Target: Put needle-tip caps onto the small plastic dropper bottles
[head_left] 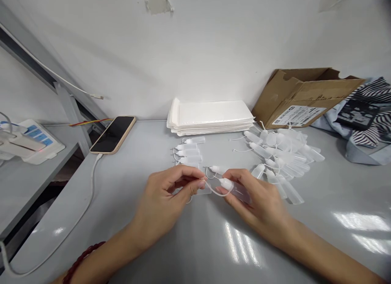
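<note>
My right hand (256,198) is wrapped round a translucent needle-tip squeeze bottle (240,191), its white cap and thin metal needle pointing left. A white cap strap (220,193) curves from the bottle's neck to my left hand (174,194), whose thumb and index finger pinch its free end. Behind and beneath my hands lies another bottle (217,169). More bottles (189,152) lie side by side in a column beyond my left hand, the nearer ones partly hidden by it. To the right of my right hand spreads a loose heap of similar bottles (284,149).
White padded envelopes (214,115) are stacked against the wall. An open cardboard box (293,97) stands at the back right beside bunched fabric (366,117). At the left lies a phone (113,134) with a white cable (91,190) running along the grey table (171,251).
</note>
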`<state>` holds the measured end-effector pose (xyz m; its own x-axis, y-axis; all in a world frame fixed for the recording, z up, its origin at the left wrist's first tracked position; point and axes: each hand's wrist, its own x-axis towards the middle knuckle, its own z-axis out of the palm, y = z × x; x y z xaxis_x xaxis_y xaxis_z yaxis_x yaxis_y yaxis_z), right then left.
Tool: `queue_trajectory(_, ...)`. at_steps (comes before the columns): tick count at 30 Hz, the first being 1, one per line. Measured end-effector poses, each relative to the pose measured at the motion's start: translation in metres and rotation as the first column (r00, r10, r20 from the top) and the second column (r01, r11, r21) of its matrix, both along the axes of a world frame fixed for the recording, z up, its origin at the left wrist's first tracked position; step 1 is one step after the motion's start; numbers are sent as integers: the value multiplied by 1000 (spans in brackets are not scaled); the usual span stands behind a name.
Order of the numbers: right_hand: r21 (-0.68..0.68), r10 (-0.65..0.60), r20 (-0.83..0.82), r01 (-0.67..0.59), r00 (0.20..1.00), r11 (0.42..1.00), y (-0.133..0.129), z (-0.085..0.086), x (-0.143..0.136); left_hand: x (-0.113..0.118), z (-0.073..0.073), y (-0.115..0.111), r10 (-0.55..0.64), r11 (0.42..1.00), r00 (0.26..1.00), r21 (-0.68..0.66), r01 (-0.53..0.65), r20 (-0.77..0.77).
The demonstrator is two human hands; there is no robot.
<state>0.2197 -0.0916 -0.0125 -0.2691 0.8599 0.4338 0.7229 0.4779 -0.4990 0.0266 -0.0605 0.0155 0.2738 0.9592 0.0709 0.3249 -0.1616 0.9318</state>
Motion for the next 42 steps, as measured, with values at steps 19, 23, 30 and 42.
queue_trajectory(19,56,102,-16,-101,995,993,-4,0,-2,0,-1,-1,-91,990,983,-95,107,158)
queue_trajectory(23,72,92,-2,-91,996,993,-4,0,-2,-1,-3,0,-74,985,977,-137,103,200)
queue_trajectory(30,80,98,12,-99,995,992,-4,0,-2,-1,-1,1,-69,982,979,-161,101,193)
queue_trajectory(42,111,84,29,-87,996,990,-5,-1,-1,-1,-1,0,-72,981,977,-165,106,199)
